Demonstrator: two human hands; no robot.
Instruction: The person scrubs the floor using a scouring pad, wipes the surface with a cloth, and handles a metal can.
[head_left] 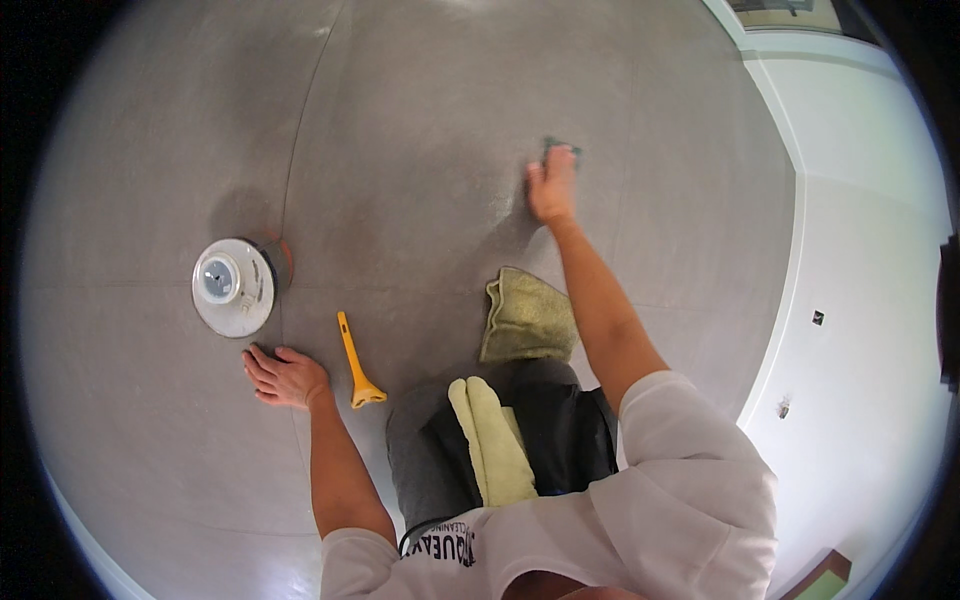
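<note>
My right hand point(555, 190) is stretched far forward over the grey floor point(420, 200), slightly blurred. Its fingers press on a small dark green scouring pad point(562, 150), mostly hidden beneath them. On the left, my left hand point(288, 378) lies flat with its fingers spread, holding nothing. Just beyond its fingertips stands a container with a round white top point(235, 288); part of its orange and dark side shows behind. A yellow scraper with a long handle point(350, 362) lies to the right of my left hand. Before my knees rests a folded olive-green cloth point(527, 318).
Pale yellow cloths point(492, 440) lie across my lap, beside a black pouch point(565, 425). A white wall point(850, 270) with a skirting board curves along the right. Thin joint lines point(300, 130) cross the floor. A brown and green object point(825, 578) sits at the lower right.
</note>
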